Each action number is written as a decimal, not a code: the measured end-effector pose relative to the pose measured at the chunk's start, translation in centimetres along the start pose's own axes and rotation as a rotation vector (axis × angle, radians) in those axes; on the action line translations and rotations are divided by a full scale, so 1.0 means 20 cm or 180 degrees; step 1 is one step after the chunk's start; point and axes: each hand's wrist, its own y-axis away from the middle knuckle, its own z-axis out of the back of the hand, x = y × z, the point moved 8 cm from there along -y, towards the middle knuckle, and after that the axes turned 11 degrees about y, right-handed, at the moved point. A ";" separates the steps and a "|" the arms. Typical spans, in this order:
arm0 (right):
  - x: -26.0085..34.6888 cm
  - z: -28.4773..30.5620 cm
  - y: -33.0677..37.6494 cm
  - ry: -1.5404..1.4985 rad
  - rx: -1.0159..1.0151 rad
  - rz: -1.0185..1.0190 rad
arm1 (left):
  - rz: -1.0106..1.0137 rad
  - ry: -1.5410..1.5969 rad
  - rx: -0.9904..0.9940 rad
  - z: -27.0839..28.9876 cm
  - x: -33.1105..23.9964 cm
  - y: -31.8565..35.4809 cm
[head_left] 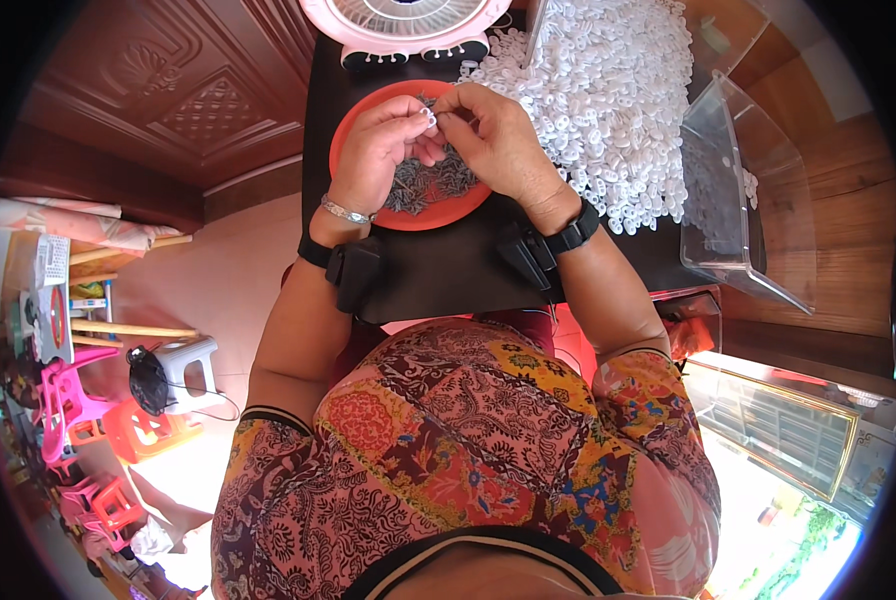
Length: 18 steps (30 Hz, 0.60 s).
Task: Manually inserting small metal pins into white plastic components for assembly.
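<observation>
Both hands meet over an orange-red round plate (452,217) heaped with small dark grey metal-looking pieces (423,188). My left hand (373,155) is closed in a pinch on a small white plastic piece with round holes (429,117). Opposite it, the thumb and forefinger of my right hand (503,145) come together right beside the white piece. Whatever lies between those right fingertips is too small to make out. A big pile of similar white plastic pieces (613,100) spreads just to the right of the plate.
The black tabletop (433,275) carries a pink fan (413,25) at its far edge. A clear plastic bin (718,180) lies tipped at the right, beside a wooden wall. Grey (186,365) and orange stools (153,430) stand off to the left.
</observation>
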 end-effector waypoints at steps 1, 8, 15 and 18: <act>0.00 0.01 0.00 0.0001 -0.0007 -0.0002 | -0.0010 0.0011 -0.0019 0.00 0.00 0.00; -0.09 -0.03 0.00 -0.1159 0.0325 -0.0705 | -0.0331 -0.0526 -0.0237 0.02 -0.11 0.02; -0.07 -0.02 0.00 -0.0577 0.0090 -0.0416 | -0.0507 -0.1296 -0.0010 -0.06 -0.09 0.03; -0.04 -0.05 0.00 -0.0615 0.0316 -0.0300 | -0.0352 -0.1032 -0.0010 -0.02 -0.07 0.03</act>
